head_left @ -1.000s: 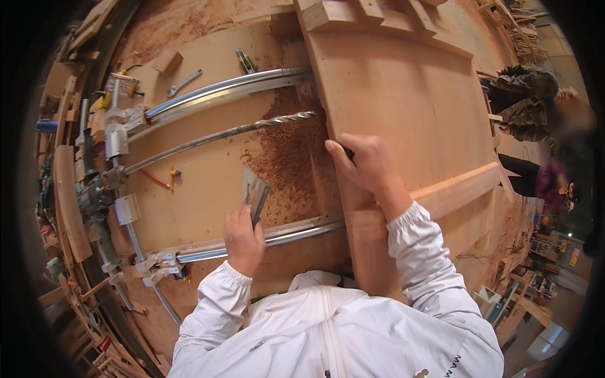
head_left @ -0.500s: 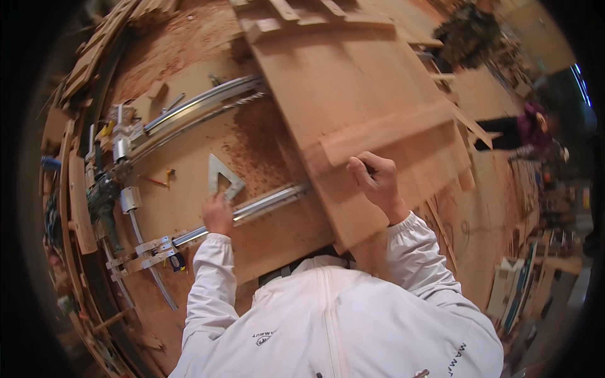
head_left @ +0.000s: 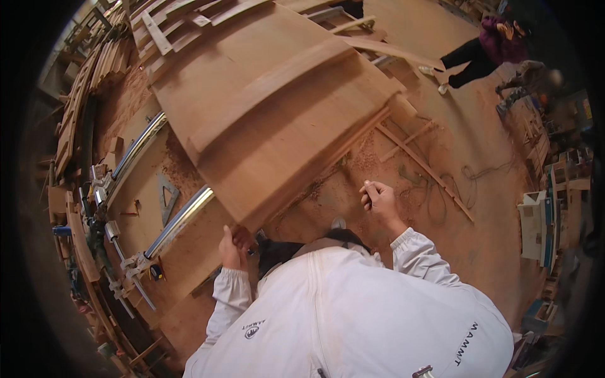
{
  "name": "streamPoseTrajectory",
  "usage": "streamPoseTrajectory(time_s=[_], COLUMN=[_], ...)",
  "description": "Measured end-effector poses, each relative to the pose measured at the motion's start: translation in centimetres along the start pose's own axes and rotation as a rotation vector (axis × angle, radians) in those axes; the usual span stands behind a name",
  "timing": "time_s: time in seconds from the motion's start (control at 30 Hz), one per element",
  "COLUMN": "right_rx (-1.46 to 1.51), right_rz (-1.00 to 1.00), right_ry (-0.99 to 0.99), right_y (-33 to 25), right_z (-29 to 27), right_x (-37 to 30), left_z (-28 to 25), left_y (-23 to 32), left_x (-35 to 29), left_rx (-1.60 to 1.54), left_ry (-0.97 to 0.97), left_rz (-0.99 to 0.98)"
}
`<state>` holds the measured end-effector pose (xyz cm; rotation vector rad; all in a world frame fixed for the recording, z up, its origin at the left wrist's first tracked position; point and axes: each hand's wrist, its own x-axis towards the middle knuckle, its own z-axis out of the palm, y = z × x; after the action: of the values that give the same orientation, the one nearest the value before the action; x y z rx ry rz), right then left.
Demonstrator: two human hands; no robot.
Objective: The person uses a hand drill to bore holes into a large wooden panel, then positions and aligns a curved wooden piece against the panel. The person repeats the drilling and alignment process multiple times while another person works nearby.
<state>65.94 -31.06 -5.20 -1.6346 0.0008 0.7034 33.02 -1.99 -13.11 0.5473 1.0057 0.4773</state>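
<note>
My left hand [head_left: 234,247] is closed, its fingers curled in beside the near corner of a large wooden panel [head_left: 283,135]. Whether it touches the panel, or holds something small and dark by its fingers, I cannot make out. Out to the right, over the floor, my right hand [head_left: 380,201] is raised with its fingers curled toward the thumb; nothing shows in it. A thick wooden batten [head_left: 265,88] lies across the panel. Left of the panel a metal triangle square [head_left: 167,198] rests on a sawdust-strewn work surface [head_left: 142,220], between two metal rails [head_left: 179,220].
A tape measure [head_left: 156,272] and a drill [head_left: 87,211] lie at the left. Loose strips [head_left: 428,170] and a cable [head_left: 485,171] are on the dusty floor at right. Another person [head_left: 482,53] stands far right. Boards are stacked at the far left [head_left: 113,66].
My view has shifted right, so the panel and rails appear further left. My left hand has left the triangle square for the panel's near corner; my right hand has come off the panel.
</note>
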Motion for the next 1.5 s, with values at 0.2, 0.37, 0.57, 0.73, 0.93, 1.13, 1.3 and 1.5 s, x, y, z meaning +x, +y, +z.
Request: streamPoseTrajectory(time_s=[0.2, 0.37, 0.57, 0.73, 0.93, 1.13, 1.3, 1.5], right_rx=[0.051, -0.016, -0.031, -0.070, -0.180, -0.346, -0.309, -0.094], right_rz=[0.080, 0.139, 0.100, -0.267, -0.502, -0.468, -0.500, -0.363], right_ry=[0.064, 0.094, 0.037, 0.132, 0.280, 0.270, 0.125, -0.243], right_y=[1.6, 0.1, -1.0, -6.9, -11.4, -11.2, -11.6, -10.2], right_z=[-11.9, -15.4, -14.5, -14.1, -18.1, -18.9, -17.9, -15.5], right_x=[1.0, 2.3, 6.4, 12.1, 22.9, 34.7, 43.5, 48.4], left_z=[7.0, 7.6, 8.1, -0.2, 4.8, 8.6, 6.6, -2.6], left_y=[-0.9, -0.7, -2.9, -5.7, -7.7, -7.5, -7.8, -8.7], left_x=[1.8, 2.8, 4.3, 7.4, 5.1, 5.1, 6.8, 7.8], left_rx=[0.020, -0.001, -0.184, -0.144, -0.238, -0.502, -0.563, -0.268], left_ry=[0.319, 0.363, 0.406, 0.335, 0.468, 0.342, 0.510, 0.423], left_rz=[0.115, 0.156, 0.400, 0.337, 0.234, 0.381, 0.457, 0.683])
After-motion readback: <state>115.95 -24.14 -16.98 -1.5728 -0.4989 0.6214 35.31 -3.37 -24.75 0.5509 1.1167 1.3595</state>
